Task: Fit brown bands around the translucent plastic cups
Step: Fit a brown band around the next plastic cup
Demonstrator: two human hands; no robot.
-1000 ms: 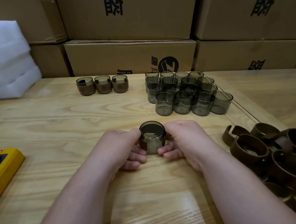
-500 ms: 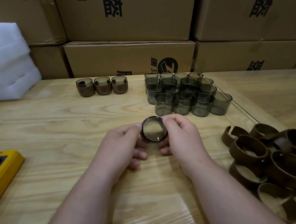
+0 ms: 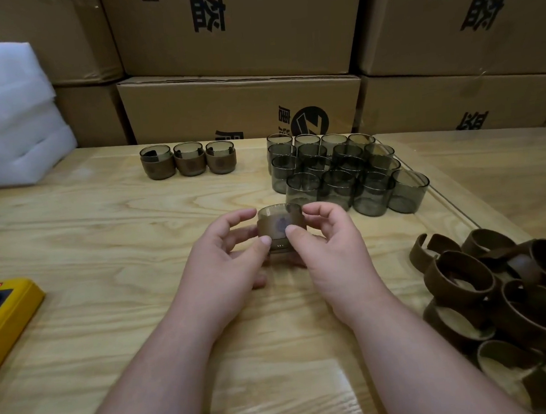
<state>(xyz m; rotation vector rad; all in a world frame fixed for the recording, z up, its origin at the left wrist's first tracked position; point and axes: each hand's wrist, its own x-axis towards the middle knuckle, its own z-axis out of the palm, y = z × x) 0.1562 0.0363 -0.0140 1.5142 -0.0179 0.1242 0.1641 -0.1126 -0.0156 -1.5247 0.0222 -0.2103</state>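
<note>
the cup [image 3: 281, 227] was tipped with its mouth to the camera half a second ago; now it is upright, lifted just over the desk [image 3: 106, 250], and the brown band [image 3: 279, 230] wraps its middle. so this cup looks about done. the left hand [image 3: 227, 258] and right hand [image 3: 329, 248] pinch it, each grip clamped on its sides. the cup is smooth, round, see-through grey plastic. 3 banded cups [image 3: 189, 159] stand far back, bare cups [image 3: 344, 176] beside them, and loose bendy bands [image 3: 504, 294] lie at the right.
</note>
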